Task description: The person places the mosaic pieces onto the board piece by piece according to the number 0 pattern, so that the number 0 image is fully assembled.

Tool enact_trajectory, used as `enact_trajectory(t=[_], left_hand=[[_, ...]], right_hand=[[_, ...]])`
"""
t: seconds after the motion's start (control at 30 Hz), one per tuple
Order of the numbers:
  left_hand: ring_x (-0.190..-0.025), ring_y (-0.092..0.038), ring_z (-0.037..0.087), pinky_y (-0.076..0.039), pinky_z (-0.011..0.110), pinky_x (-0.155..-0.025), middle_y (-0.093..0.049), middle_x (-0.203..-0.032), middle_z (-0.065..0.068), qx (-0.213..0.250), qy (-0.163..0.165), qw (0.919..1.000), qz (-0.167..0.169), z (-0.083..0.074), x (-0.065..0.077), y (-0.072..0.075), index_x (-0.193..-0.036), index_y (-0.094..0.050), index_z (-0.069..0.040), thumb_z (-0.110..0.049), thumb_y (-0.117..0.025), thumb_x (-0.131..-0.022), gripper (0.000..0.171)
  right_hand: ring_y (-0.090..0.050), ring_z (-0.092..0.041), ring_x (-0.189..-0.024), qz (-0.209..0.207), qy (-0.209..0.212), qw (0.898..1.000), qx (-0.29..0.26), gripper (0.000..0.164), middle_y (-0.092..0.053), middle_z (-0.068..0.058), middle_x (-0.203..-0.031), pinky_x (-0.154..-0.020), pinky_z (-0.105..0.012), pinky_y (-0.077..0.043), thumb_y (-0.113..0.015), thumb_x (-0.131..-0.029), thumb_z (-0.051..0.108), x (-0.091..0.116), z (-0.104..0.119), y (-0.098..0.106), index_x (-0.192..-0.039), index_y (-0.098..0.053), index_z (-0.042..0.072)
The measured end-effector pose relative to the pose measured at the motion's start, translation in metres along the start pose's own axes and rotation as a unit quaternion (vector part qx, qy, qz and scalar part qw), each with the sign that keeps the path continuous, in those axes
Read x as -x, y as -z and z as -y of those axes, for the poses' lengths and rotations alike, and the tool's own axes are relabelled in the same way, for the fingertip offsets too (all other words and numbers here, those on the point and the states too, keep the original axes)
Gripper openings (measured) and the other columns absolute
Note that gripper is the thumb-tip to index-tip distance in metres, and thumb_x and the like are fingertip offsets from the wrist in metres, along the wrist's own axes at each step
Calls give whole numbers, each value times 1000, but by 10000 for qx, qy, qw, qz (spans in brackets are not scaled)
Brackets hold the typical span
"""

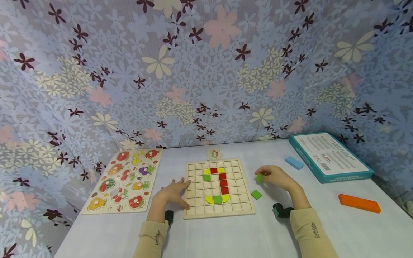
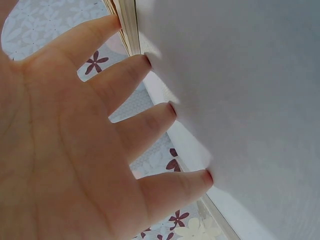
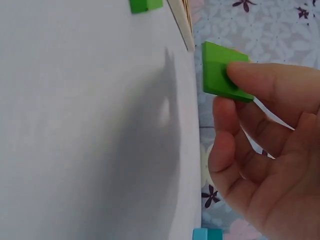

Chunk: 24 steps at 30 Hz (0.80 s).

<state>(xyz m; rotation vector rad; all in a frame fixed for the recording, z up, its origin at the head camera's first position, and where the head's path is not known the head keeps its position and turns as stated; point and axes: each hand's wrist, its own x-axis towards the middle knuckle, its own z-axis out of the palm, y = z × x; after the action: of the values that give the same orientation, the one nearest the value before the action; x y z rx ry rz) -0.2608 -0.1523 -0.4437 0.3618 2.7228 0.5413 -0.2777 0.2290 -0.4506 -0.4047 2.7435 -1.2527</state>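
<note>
A wooden grid board [image 1: 196,211] lies mid-table, with red, green and yellow tiles set in its cells in a ring-like figure. My left hand [image 1: 171,193] touches the board's left edge, fingers spread; in the left wrist view its fingertips [image 2: 207,177] rest on the white surface and one meets the board edge. To the right of the board, my right hand [image 1: 275,176] pinches a green square tile [image 3: 217,70] between thumb and fingers, raised off the table. Another green tile [image 1: 256,194] lies on the table beside the board's right edge.
A small pattern card [image 1: 214,154] lies behind the board. At left is a fruit puzzle board [image 1: 129,179]. On the right are a blue block [image 1: 294,162], a teal box [image 1: 342,157] and an orange block [image 1: 359,203]. A flowered cloth [image 1: 193,71] hangs behind the table.
</note>
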Motion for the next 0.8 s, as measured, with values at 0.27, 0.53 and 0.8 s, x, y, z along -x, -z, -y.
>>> enact_trajectory(t=[0.27,0.53,0.8], left_hand=[[-137,-8,45,-6,77,-96,-20,-152,13,-29,23,10000,62,1,-1,0,-144,-34,-15,-31,-83,-65,94],[-137,-8,47,-6,78,-95,-19,-152,14,-52,32,10000,49,0,0,2,-144,-34,-15,-32,-83,-65,94],[-137,-8,45,-4,77,-96,-20,-152,14,41,23,10000,64,0,1,1,-144,-34,-16,-32,-83,-65,94]], right_hand=[[-55,-26,-98,-104,125,9998,79,30,-60,-16,-113,-79,-39,-50,-57,-88,11,-7,17,-5,-116,-62,0],[-54,-26,-95,-191,564,9982,72,29,-60,-12,-107,-78,-38,-49,-59,-88,9,-20,46,-15,-116,-62,3],[-54,-25,-94,-31,804,9967,-80,28,-60,-11,-104,-80,-38,-48,-60,-87,5,-29,58,-38,-115,-62,3]])
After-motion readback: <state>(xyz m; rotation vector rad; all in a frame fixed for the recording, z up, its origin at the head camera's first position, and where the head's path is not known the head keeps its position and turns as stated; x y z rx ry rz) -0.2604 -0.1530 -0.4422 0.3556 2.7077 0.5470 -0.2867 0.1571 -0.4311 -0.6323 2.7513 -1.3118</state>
